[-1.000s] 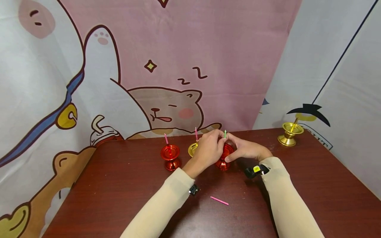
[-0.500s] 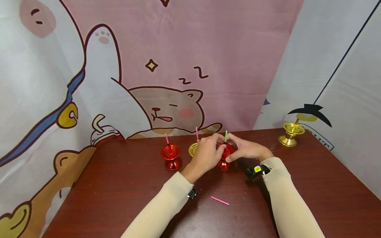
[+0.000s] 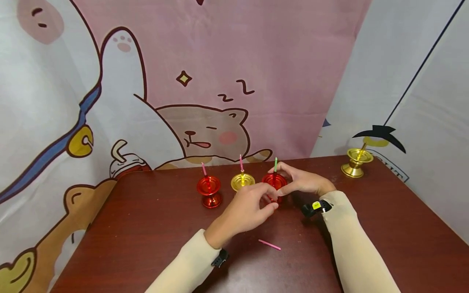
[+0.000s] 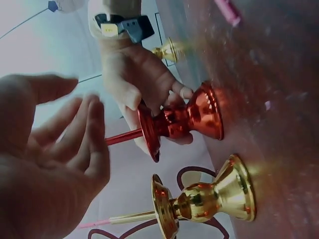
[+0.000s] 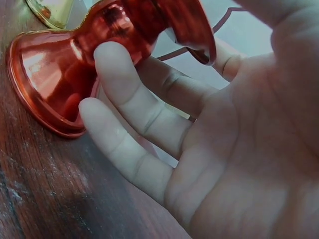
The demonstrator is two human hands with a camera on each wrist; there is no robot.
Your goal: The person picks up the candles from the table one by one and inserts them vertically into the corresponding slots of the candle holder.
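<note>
A red metal candle holder (image 3: 270, 179) carries a green candle (image 3: 276, 164) upright in its socket. My right hand (image 3: 307, 181) holds this holder, thumb and fingers about its dish; in the left wrist view the red holder (image 4: 207, 112) stands on the table. Seen from the right wrist, fingertips lie along its stem. My left hand (image 3: 243, 209) hovers in front and to the left, fingers loosely bent with nothing in them. Just behind it a gold candle holder (image 3: 237, 182) bears a pink candle (image 3: 241, 163); the left hand partly hides that holder.
Farther left stands another red holder (image 3: 211, 200) with a pink candle (image 3: 204, 169). A loose pink candle (image 3: 269, 244) lies on the wooden table (image 3: 146, 244) nearer me. One more gold holder (image 3: 353, 169) is at the back right. A printed cloth (image 3: 293, 81) hangs behind.
My left hand has let go of the green candle and moved down and toward me, its fingers loosening. My right hand stays at the red holder; the green candle remains upright.
</note>
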